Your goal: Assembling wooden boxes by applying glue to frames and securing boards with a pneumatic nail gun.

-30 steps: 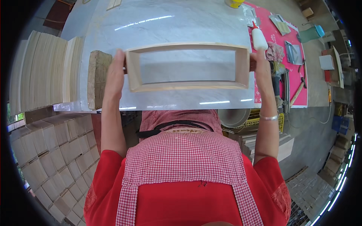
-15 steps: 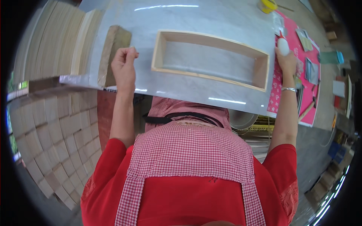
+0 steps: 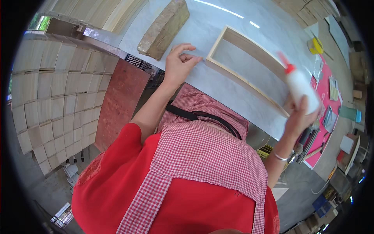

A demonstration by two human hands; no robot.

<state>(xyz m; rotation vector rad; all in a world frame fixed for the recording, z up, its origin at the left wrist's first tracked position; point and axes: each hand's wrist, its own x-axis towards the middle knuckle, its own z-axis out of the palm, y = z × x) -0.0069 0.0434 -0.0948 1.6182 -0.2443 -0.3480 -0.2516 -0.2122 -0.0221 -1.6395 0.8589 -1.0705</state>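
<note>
A rectangular frame of pale wood (image 3: 241, 85) lies on the light marbled tabletop (image 3: 198, 80). My right hand (image 3: 302, 123) is wrapped round a white squeeze bottle with a red nozzle cap (image 3: 302, 87), held tilted over the frame's right end; the nozzle is blurred by motion. Close to the frame's left corner is my left hand (image 3: 178, 67), its fingers bent and apart with nothing visible in them. Just beyond that hand lies a brownish, block-shaped piece (image 3: 163, 29).
Stacks of pale wooden boards (image 3: 64, 84) rise at the left beside a reddish panel (image 3: 119, 101). At the right, a pink sheet (image 3: 325, 87) bears several tools, including a hammer (image 3: 313, 152). A yellow cup (image 3: 316, 46) stands at the far right.
The bottle has come up off the pink sheet side and over the frame's right end in my right hand. My left hand has moved toward the frame's left corner and its fingers have loosened. The view has turned.
</note>
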